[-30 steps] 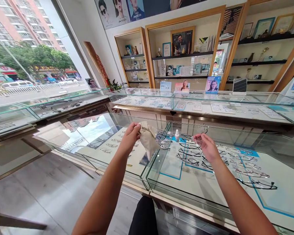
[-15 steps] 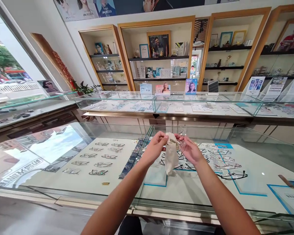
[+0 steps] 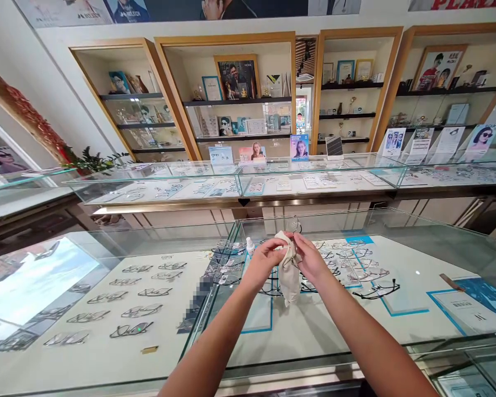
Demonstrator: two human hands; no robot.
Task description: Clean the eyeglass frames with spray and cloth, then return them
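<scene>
Above the glass display case, my left hand (image 3: pixel 263 266) is closed on a beige cloth (image 3: pixel 289 281), whose loose end hangs straight down. A pair of eyeglasses (image 3: pixel 294 224) is in my right hand (image 3: pixel 313 261), with one clear lens standing up above the fingers. The other part of the glasses is hidden by the cloth and fingertips, where both hands meet. Just left of the cloth stands a small white bottle (image 3: pixel 250 246). Below my hands, inside the case, lie rows of eyeglasses (image 3: pixel 376 290).
More eyeglasses (image 3: pixel 131 329) lie in rows under the glass at left, beside a small gold tag (image 3: pixel 149 350). Blue-edged cards (image 3: pixel 458 309) are at right. Across the aisle runs another glass counter (image 3: pixel 314 182) with upright ad cards, and wooden shelves (image 3: pixel 231 103) line the wall.
The view has swung to the right. My hands have come closer together, and the cloth now covers the lower lens that showed before. The white bottle has come into sight.
</scene>
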